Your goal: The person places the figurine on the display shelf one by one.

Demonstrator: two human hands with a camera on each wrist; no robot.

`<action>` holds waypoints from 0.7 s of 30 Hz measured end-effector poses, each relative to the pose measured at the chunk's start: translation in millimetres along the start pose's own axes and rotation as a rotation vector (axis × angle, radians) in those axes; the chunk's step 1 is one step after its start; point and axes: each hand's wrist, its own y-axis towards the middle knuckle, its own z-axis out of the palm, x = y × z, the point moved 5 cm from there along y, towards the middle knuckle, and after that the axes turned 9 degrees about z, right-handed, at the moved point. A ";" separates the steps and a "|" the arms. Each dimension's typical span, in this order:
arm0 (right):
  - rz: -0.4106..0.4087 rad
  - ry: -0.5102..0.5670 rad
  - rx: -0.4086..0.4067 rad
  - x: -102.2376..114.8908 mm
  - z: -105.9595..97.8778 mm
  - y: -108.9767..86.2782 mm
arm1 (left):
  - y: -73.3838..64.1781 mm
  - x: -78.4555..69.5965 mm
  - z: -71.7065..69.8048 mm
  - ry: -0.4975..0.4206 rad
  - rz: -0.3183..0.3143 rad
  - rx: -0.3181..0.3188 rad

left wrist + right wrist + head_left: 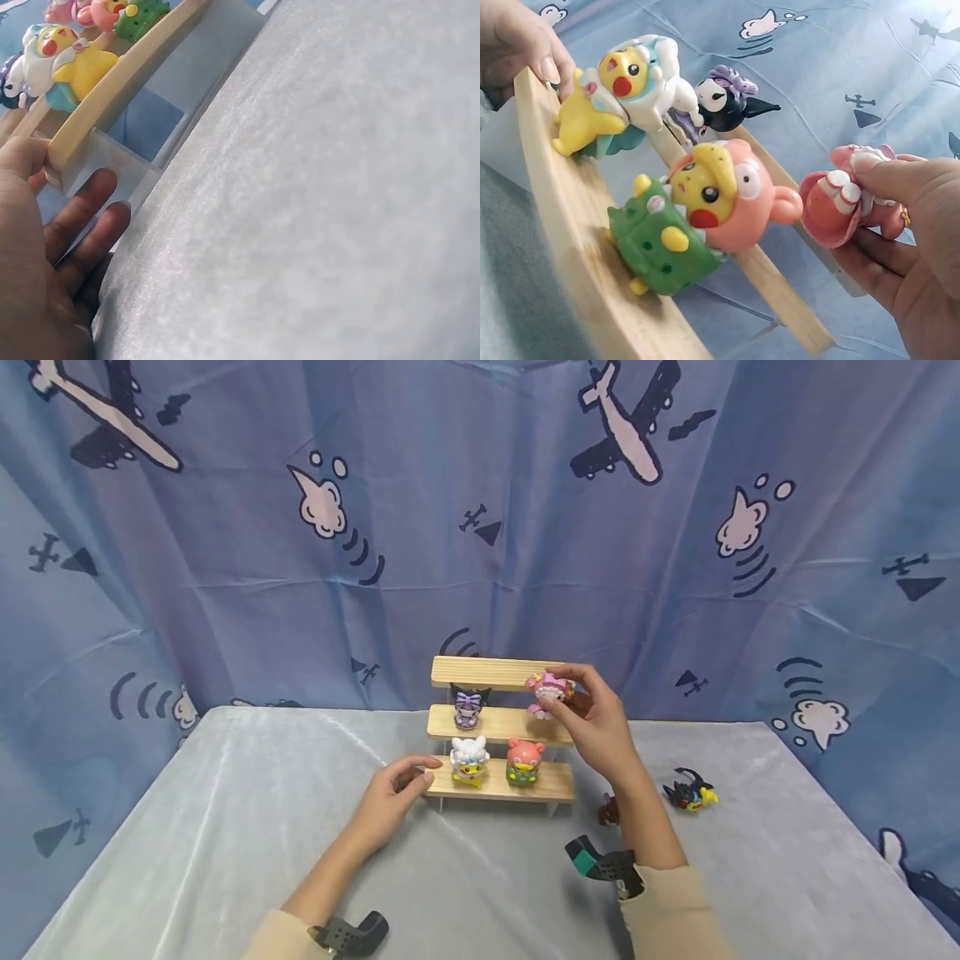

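My right hand pinches a pink figurine between thumb and fingers, at the right end of the middle board of a three-tier wooden display stand. In the right wrist view its underside faces the camera. My left hand grips the left end of the lowest board with thumb and forefinger, the other fingers hanging below it. On that board stand a white-hooded yellow figurine and a pink-hooded figurine with a green body. A black-and-purple figurine stands at the left of the middle board.
A black-and-yellow figurine lies on the grey cloth-covered table, right of the stand. Beside my right forearm is a brown figurine, partly hidden. A blue patterned curtain hangs behind and around the table.
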 end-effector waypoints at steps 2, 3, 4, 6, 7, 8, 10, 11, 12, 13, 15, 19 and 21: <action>-0.002 -0.014 0.008 -1.2 1.4 0.5 | -0.3 -1.0 -0.4 0.003 0.000 -0.007; -0.001 -0.026 0.012 -2.0 1.9 0.5 | -0.6 -1.4 -0.5 0.002 -0.001 -0.009; 0.001 -0.035 0.014 -2.8 2.4 0.4 | -0.7 -1.7 -0.5 0.001 -0.001 -0.009; 0.007 -0.049 0.021 -4.8 3.2 0.1 | -0.7 -1.9 -0.1 0.004 0.000 -0.006; 0.008 -0.058 0.023 -5.7 4.1 0.0 | -0.7 -1.5 0.0 0.004 0.002 -0.004; 0.010 -0.063 0.027 -6.5 4.9 0.0 | -0.7 -1.4 0.0 0.005 0.003 -0.002; 0.013 -0.061 0.040 -7.8 6.7 0.0 | -0.6 -0.7 0.0 0.007 0.005 -0.001; 0.014 -0.061 0.044 -8.1 7.6 0.0 | -0.5 -0.5 0.0 0.008 0.006 -0.001; 0.013 -0.060 0.047 -8.4 8.3 -0.1 | -0.5 -0.3 0.0 0.009 0.007 -0.002; 0.013 -0.056 0.049 -8.9 8.8 0.0 | -0.4 0.0 0.0 0.009 0.007 -0.002; 0.010 -0.047 0.054 -10.1 10.0 0.1 | -0.3 0.1 -0.1 0.011 0.007 -0.003; -0.002 -0.050 0.057 -13.1 11.6 0.7 | -0.2 0.0 0.1 0.011 0.004 -0.005; -0.007 -0.052 0.060 -14.4 12.3 1.0 | -0.2 -0.2 0.3 0.009 0.002 -0.006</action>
